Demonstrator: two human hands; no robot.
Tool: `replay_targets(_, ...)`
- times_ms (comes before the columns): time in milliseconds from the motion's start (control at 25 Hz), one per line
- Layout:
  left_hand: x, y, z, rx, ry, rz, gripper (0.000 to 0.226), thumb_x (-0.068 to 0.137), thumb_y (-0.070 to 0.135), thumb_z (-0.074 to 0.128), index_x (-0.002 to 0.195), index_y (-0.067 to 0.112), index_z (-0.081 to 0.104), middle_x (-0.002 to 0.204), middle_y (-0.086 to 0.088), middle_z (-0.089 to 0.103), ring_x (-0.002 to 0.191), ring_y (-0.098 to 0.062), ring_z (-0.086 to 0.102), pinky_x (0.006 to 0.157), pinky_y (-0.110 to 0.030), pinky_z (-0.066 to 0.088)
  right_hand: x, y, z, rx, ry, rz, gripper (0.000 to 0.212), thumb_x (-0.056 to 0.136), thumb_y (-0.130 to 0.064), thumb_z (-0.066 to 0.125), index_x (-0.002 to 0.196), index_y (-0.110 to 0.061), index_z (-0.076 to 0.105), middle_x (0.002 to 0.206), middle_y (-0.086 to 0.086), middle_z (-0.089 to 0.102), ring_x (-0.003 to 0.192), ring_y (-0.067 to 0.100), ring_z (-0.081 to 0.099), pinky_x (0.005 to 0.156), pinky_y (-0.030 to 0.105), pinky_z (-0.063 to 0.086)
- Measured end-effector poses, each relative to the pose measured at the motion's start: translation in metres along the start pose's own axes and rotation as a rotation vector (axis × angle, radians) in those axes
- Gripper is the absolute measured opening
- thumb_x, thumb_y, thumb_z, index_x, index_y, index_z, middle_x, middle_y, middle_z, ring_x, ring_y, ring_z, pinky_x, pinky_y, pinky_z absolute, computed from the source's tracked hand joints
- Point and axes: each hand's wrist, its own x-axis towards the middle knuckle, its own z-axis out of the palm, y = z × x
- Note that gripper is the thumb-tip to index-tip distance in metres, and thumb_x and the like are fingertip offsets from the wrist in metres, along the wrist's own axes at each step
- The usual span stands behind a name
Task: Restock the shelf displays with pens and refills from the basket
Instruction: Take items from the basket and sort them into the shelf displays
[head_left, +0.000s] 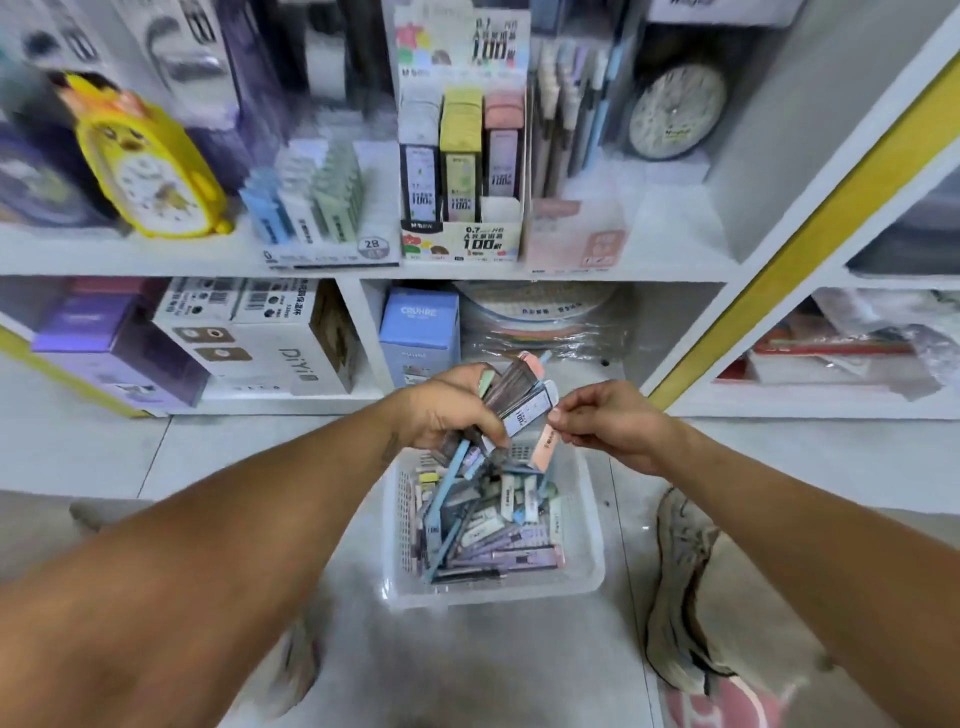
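Note:
A clear plastic basket (589, 530) stands on the floor, filled with several pens and refill packs in purple, blue and white. Above it my left hand (447, 410) grips a fanned bundle of refill packs (514, 387) and a few pens. My right hand (610, 421) pinches a pink-ended refill pack (545, 441) at the edge of that bundle. On the shelf above stands a lead refill display box (460, 244) with purple, yellow-green and pink packs in its slots. Left of it sits a display of blue, white and green packs (306, 208).
A yellow cartoon clock (150, 171) stands at the shelf's left, a round grey clock (675, 111) at the right. Boxes (270, 338) fill the lower shelf. A yellow-striped shelf upright (810, 208) slants on the right. A shoe (680, 587) is beside the basket.

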Motion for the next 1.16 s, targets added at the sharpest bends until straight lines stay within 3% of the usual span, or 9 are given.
replay_targets(160,-0.062,0.063,-0.007,0.039,0.009,0.118,0.057,0.056,-0.013,0.077,0.101,0.013,0.053,0.084,-0.024,0.057,0.075,-0.039,0.057,0.064,-0.055,0.051,-0.043,-0.075,-0.002,-0.082,-0.107,-0.155,0.017,0.085,0.009,0.069,0.089,-0.005,0.078,0.091,0.014,0.074,0.077,0.016,0.066,0.074,0.026,0.056)
replay_targets(240,-0.096,0.093,-0.014,0.025,0.051,0.180,0.057,0.059,-0.016,0.076,0.103,0.013,0.055,0.085,-0.024,0.061,0.076,-0.039,0.060,0.070,-0.059,0.051,-0.064,-0.113,0.007,-0.093,-0.140,-0.243,0.021,0.088,0.003,0.067,0.102,-0.007,0.078,0.100,0.012,0.075,0.083,0.019,0.066,0.076,0.032,0.054)
replay_targets(320,-0.126,0.118,-0.024,-0.009,0.129,0.250,0.047,0.064,-0.018,0.074,0.097,0.011,0.059,0.082,-0.019,0.067,0.073,-0.034,0.065,0.065,-0.051,0.056,-0.080,-0.145,0.021,-0.064,-0.155,-0.315,0.024,0.092,0.001,0.064,0.113,-0.006,0.071,0.107,0.016,0.072,0.086,0.028,0.069,0.076,0.039,0.058)
replay_targets(400,-0.150,0.137,-0.036,-0.062,0.223,0.303,0.039,0.065,-0.019,0.073,0.088,0.011,0.061,0.079,-0.017,0.067,0.067,-0.030,0.066,0.056,-0.039,0.056,-0.091,-0.172,0.036,-0.107,-0.094,-0.432,0.021,0.091,0.000,0.068,0.111,-0.002,0.062,0.096,0.015,0.068,0.075,0.029,0.071,0.063,0.038,0.061)
replay_targets(520,-0.175,0.153,-0.060,-0.169,0.355,0.312,0.033,0.067,-0.016,0.073,0.091,0.005,0.063,0.083,-0.022,0.066,0.060,-0.028,0.064,0.054,-0.036,0.056,-0.096,-0.207,0.055,-0.162,-0.016,-0.581,0.022,0.083,0.002,0.076,0.094,-0.002,0.058,0.073,0.016,0.064,0.056,0.024,0.066,0.050,0.026,0.055)
replay_targets(680,-0.189,0.159,-0.094,-0.286,0.427,0.223,0.009,0.080,-0.009,0.064,0.083,-0.001,0.062,0.084,-0.020,0.060,0.058,-0.021,0.056,0.054,-0.033,0.054,-0.084,-0.238,0.076,-0.235,-0.093,-0.594,0.019,0.080,0.009,0.076,0.095,-0.001,0.070,0.090,0.019,0.074,0.076,0.020,0.073,0.069,0.023,0.059)
replay_targets(840,-0.190,0.153,-0.125,-0.382,0.468,0.201,0.012,0.085,-0.005,0.061,0.074,0.001,0.060,0.070,-0.013,0.062,0.051,-0.016,0.055,0.049,-0.027,0.053,-0.061,-0.256,0.094,-0.438,-0.132,-0.627,0.028,0.082,-0.001,0.077,0.106,-0.016,0.075,0.100,0.010,0.078,0.105,0.027,0.072,0.099,0.038,0.054)
replay_targets(1000,-0.191,0.148,-0.149,-0.455,0.555,0.226,0.011,0.077,-0.008,0.068,0.076,0.002,0.062,0.079,-0.017,0.064,0.061,-0.024,0.058,0.054,-0.036,0.055,-0.041,-0.268,0.114,-0.573,-0.177,-0.639,0.015,0.094,-0.007,0.068,0.104,-0.018,0.070,0.094,0.006,0.079,0.090,0.019,0.076,0.091,0.036,0.059)
replay_targets(1160,-0.188,0.146,-0.156,-0.467,0.569,0.211,0.012,0.073,-0.008,0.070,0.076,0.002,0.064,0.070,-0.015,0.067,0.053,-0.024,0.061,0.051,-0.039,0.056,-0.031,-0.275,0.126,-0.769,0.020,-0.725,0.007,0.093,-0.021,0.072,0.087,-0.020,0.075,0.070,0.005,0.074,0.063,0.019,0.071,0.071,0.044,0.059)
